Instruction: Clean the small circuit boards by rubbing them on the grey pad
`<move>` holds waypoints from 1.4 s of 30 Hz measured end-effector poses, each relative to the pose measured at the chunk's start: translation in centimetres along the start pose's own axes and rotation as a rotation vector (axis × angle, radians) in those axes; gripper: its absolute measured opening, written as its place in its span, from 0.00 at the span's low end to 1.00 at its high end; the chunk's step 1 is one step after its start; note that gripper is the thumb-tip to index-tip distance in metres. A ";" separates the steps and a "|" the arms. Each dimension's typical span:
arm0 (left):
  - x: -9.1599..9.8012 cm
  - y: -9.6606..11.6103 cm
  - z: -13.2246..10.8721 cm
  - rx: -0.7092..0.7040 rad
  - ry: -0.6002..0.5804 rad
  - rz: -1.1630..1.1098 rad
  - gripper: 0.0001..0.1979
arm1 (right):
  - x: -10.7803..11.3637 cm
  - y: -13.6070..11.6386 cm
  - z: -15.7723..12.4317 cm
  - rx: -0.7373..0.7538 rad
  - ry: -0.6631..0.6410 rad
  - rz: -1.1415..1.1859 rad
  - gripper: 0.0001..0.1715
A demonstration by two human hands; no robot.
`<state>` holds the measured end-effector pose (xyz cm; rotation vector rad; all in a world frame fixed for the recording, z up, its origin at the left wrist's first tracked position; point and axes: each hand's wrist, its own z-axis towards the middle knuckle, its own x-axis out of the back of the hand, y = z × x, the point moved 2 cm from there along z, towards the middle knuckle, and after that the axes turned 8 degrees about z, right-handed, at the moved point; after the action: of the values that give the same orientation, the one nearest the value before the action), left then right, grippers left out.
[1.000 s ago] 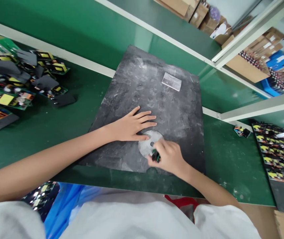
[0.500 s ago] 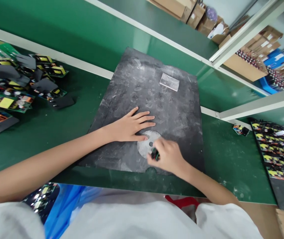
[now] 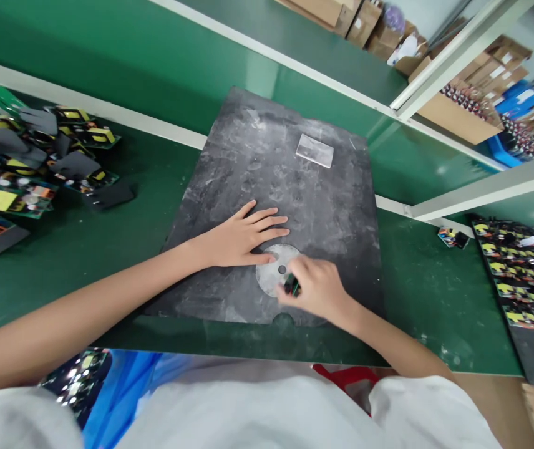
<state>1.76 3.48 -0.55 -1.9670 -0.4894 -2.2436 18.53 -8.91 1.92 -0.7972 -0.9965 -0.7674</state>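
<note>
My left hand (image 3: 248, 238) lies flat on a dark grey mat (image 3: 229, 168), fingers spread. Its thumb rests on the left edge of a round metal disc (image 3: 269, 280), a thin grey plate with a hole in its middle. Over the right side of that disc, my right hand (image 3: 318, 288) is curled, pinching a small black object with green on it (image 3: 291, 285). Motion and the fingers hide most of this object, so its kind is unclear. Further back on the mat lies a flat silvery rectangular block (image 3: 314, 151).
Circuit boards (image 3: 19, 193) with dark grey covers pile up on the left of the green bench (image 3: 155, 187). A single small board (image 3: 453, 237) lies at right, near a black tray (image 3: 533, 355) with rows of boards. White frame posts (image 3: 473, 196) and cardboard boxes (image 3: 463, 121) stand beyond.
The view has shifted slightly. Both hands keep nearly the same places on the mat and disc; my right hand, still pinching the small object, is blurred in both frames.
</note>
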 end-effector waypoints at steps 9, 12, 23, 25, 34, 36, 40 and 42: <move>0.1 0.0 0.0 0.002 0.009 -0.020 0.29 | 0.0 0.1 0.1 0.053 0.019 -0.040 0.13; 0.0 0.0 0.0 0.001 0.017 -0.010 0.30 | 0.2 0.6 0.2 -0.088 0.076 -0.119 0.14; 0.2 0.0 0.0 0.000 0.016 -0.013 0.30 | 0.5 0.4 0.2 -0.158 0.006 -0.138 0.16; 0.2 0.0 0.0 -0.004 0.014 -0.014 0.30 | 0.6 -0.1 0.1 -0.095 -0.041 -0.095 0.15; 0.2 0.0 0.1 0.002 -0.016 0.013 0.31 | 0.7 0.3 0.3 -0.090 0.008 -0.130 0.15; 0.2 0.0 0.1 -0.001 -0.026 0.015 0.30 | 0.6 -0.1 0.2 -0.038 -0.028 -0.092 0.14; 0.2 0.0 0.1 0.003 -0.028 0.010 0.30 | 0.5 -0.7 0.0 0.035 -0.059 -0.036 0.13; 0.2 0.0 0.1 0.003 -0.022 0.008 0.31 | 0.7 -0.1 0.2 -0.031 -0.028 -0.082 0.14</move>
<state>1.77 3.55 -0.36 -1.9909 -0.4865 -2.2173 18.59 -8.97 2.62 -0.7991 -1.0495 -0.8463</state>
